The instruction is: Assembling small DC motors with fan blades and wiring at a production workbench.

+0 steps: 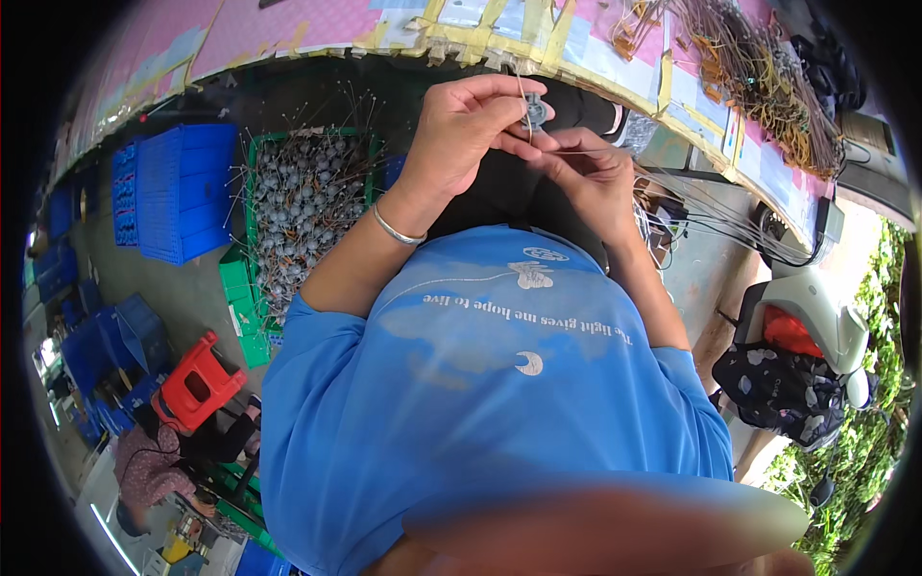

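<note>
Close to the table edge, my left hand [463,132] pinches a small grey plastic part [535,111] between its fingertips. A thin pale wire runs upright across the part. Just to the right, my right hand [597,180] has its thumb and fingers closed by the part's lower side, on a thin wire that trails off to the right. The two hands' fingertips nearly meet, and the fingers partly cover the part. To the left of my left forearm stands a green crate [252,197] heaped with similar grey parts [312,192] that have wires sticking out.
A taped table edge [461,40] curves across the top. Thin wires with orange ends [759,91] lie on it at the right. Blue crates [187,192] and a red stool [200,382] stand at left. Another person [154,461] sits at lower left. A bag [783,389] hangs at right.
</note>
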Motion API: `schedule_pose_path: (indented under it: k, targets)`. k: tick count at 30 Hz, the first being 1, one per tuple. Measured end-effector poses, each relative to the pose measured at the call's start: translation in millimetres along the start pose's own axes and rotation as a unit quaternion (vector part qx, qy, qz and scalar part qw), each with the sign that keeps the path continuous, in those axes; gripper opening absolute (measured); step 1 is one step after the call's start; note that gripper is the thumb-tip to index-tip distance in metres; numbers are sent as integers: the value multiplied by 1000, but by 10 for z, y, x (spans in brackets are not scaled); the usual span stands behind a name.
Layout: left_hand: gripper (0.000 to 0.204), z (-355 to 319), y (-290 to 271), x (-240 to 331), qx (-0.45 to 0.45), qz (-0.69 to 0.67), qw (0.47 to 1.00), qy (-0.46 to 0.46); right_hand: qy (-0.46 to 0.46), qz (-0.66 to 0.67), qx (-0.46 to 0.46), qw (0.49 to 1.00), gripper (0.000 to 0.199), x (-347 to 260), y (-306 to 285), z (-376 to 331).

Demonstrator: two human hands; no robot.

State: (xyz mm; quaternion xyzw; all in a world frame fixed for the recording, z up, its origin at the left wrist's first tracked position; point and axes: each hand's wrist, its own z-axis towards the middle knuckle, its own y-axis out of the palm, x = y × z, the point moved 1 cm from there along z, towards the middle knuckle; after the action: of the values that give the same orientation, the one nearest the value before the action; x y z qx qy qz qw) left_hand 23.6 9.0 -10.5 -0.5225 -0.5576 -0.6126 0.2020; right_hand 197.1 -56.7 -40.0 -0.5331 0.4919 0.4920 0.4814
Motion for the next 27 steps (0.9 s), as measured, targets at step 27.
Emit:
schedule_pose_path:
  k: [27]
  targets:
    - [39,-143,219,-4,-123,46,983,132,60,403,-34,913,9,-139,-46,366]
